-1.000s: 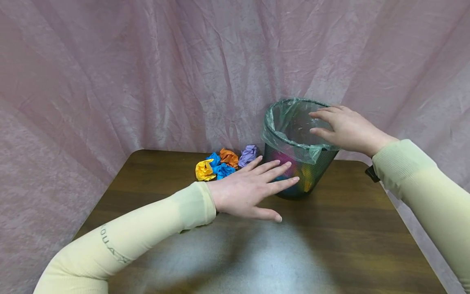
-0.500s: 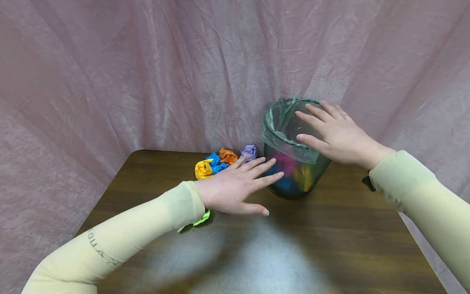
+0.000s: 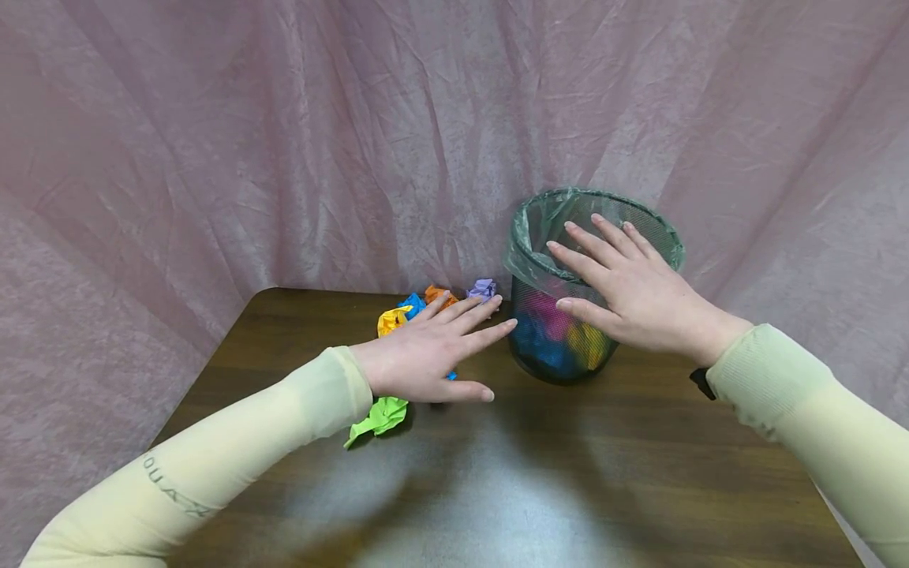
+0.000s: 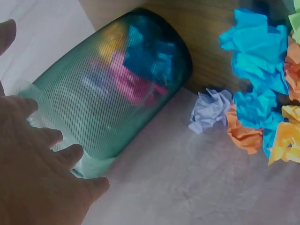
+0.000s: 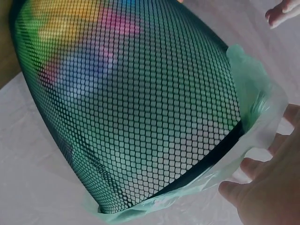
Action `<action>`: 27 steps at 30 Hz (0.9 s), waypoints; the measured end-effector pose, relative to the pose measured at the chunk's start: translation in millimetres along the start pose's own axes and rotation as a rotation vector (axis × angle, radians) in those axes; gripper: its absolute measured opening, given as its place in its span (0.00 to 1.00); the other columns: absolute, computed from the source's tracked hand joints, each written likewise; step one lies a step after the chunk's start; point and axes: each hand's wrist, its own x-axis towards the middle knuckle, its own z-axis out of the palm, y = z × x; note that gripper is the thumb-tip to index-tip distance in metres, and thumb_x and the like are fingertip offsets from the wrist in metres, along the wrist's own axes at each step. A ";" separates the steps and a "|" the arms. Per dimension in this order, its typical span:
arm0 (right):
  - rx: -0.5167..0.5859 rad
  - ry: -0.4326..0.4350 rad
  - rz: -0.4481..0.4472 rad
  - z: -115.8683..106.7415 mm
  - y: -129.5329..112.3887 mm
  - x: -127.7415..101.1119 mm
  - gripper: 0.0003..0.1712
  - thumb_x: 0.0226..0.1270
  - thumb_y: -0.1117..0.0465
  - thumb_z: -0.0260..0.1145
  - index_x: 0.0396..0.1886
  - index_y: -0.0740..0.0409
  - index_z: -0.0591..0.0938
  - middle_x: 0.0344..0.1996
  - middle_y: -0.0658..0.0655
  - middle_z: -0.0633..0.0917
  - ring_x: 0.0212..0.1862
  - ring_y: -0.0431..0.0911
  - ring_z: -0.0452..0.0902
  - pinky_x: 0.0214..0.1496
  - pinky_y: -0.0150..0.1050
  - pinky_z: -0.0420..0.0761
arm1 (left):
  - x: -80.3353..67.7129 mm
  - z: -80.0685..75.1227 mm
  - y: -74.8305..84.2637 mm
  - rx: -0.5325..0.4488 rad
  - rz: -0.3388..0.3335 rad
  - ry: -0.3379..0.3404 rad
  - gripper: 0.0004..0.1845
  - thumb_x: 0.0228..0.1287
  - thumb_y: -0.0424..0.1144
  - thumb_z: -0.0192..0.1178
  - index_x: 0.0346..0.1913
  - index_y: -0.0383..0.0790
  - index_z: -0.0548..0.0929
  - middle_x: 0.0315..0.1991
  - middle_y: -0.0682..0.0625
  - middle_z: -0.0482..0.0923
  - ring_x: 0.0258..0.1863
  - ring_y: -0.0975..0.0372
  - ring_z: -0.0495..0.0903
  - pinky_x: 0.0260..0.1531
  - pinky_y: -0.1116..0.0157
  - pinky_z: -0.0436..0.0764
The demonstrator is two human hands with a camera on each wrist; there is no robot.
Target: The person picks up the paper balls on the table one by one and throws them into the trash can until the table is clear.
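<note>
A dark mesh wastebasket (image 3: 543, 347) stands at the back of the table, with pink, blue and yellow paper showing through its side. A translucent green bag (image 3: 521, 244) lines it and folds over the rim. My right hand (image 3: 635, 300) is held with fingers spread, overlapping the basket's front rim in the head view. Left of the basket, my left hand (image 3: 426, 351) hovers palm down over crumpled paper balls, fingers spread and holding nothing. Around it show yellow (image 3: 393, 320), orange (image 3: 437, 295), purple (image 3: 482, 289) and green (image 3: 383, 416) balls; blue ones (image 4: 258, 51) are partly hidden by it.
The brown wooden table (image 3: 568, 489) has its back edge close to a pink draped curtain (image 3: 355, 158). A dark band (image 3: 701, 383) shows at my right wrist, below the sleeve cuff.
My left hand has drifted left and slightly up, uncovering the green paper ball. The right hand has come down and left from the basket's right rim, its fingers spreading. The basket stays put.
</note>
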 end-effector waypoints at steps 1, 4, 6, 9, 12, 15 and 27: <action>-0.005 0.001 -0.004 0.5 -1.0 -0.2 0.43 0.77 0.34 0.54 0.84 0.42 0.54 0.82 0.56 0.52 0.82 0.56 0.34 0.79 0.60 0.35 | -0.8 -1.0 -1.4 0.001 -0.003 0.003 0.49 0.68 0.75 0.48 0.84 0.59 0.44 0.84 0.52 0.31 0.82 0.54 0.37 0.76 0.43 0.39; -0.016 0.010 -0.020 1.2 -4.2 -0.6 0.43 0.77 0.34 0.54 0.84 0.42 0.55 0.82 0.56 0.53 0.82 0.55 0.34 0.79 0.59 0.35 | -2.9 -4.1 -5.7 0.007 -0.018 0.014 0.49 0.69 0.75 0.47 0.84 0.60 0.43 0.84 0.53 0.31 0.82 0.55 0.36 0.77 0.44 0.38; -0.023 0.021 -0.037 1.8 -6.7 -0.9 0.44 0.76 0.34 0.55 0.84 0.42 0.56 0.82 0.57 0.53 0.82 0.55 0.34 0.79 0.58 0.36 | -4.2 -5.7 -9.3 0.013 -0.030 0.022 0.48 0.69 0.75 0.46 0.84 0.60 0.43 0.84 0.52 0.32 0.82 0.55 0.36 0.77 0.45 0.39; -0.025 0.043 -0.076 3.5 -11.7 -2.7 0.44 0.76 0.34 0.57 0.84 0.43 0.57 0.82 0.58 0.54 0.82 0.56 0.35 0.80 0.58 0.37 | -6.9 -6.1 -15.5 0.009 -0.054 0.022 0.49 0.68 0.76 0.46 0.84 0.60 0.45 0.84 0.52 0.34 0.82 0.55 0.38 0.76 0.44 0.40; -0.026 0.069 -0.123 7.7 -17.9 -4.9 0.44 0.75 0.35 0.59 0.83 0.44 0.58 0.81 0.58 0.55 0.82 0.56 0.36 0.80 0.58 0.38 | -10.6 -2.7 -23.3 -0.003 -0.082 0.011 0.49 0.68 0.76 0.46 0.84 0.58 0.46 0.84 0.52 0.34 0.82 0.53 0.39 0.76 0.43 0.40; -0.014 0.091 -0.166 14.0 -26.1 -8.2 0.44 0.74 0.35 0.60 0.82 0.46 0.61 0.81 0.58 0.55 0.82 0.56 0.37 0.80 0.56 0.39 | -15.9 3.8 -32.9 -0.011 -0.118 -0.005 0.49 0.68 0.76 0.47 0.84 0.58 0.46 0.84 0.52 0.34 0.82 0.54 0.38 0.76 0.42 0.39; 0.012 0.095 -0.273 43.9 -52.8 -22.3 0.45 0.73 0.32 0.58 0.82 0.45 0.61 0.81 0.57 0.55 0.81 0.60 0.43 0.80 0.54 0.46 | -43.0 26.7 -69.6 -0.044 -0.255 -0.053 0.50 0.67 0.76 0.47 0.84 0.59 0.45 0.84 0.52 0.32 0.82 0.50 0.39 0.74 0.38 0.40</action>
